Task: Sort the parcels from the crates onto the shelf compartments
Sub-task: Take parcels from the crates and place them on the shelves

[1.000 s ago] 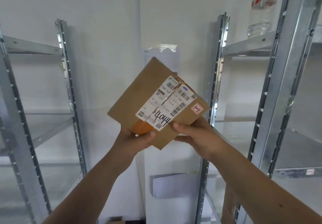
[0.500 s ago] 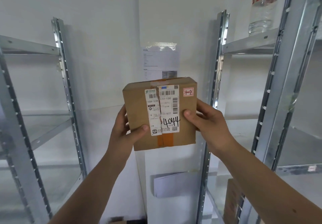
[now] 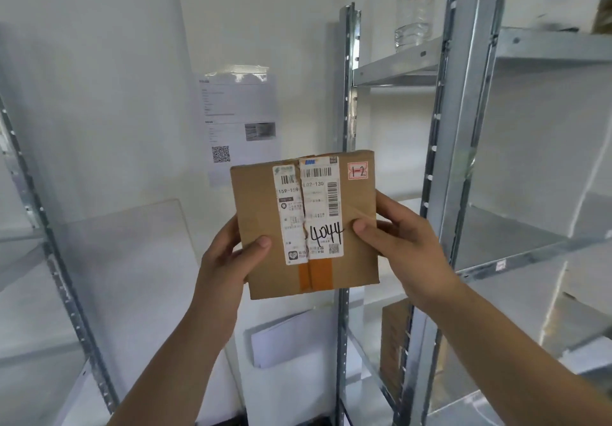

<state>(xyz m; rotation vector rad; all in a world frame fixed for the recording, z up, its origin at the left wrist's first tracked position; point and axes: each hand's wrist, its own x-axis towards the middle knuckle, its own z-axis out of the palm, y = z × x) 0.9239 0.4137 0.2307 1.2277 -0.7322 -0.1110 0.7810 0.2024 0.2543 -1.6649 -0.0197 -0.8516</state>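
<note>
Grip: left hand [image 3: 228,260], right hand [image 3: 407,247] each grasp one parcel [image 3: 256,200] | one bottle [image 3: 414,11] | one wall notice [image 3: 241,117]

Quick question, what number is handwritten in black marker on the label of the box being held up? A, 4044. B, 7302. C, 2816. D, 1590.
A: the large black marker writing on the lower part of the white label on the cardboard parcel reads 4044.
</note>
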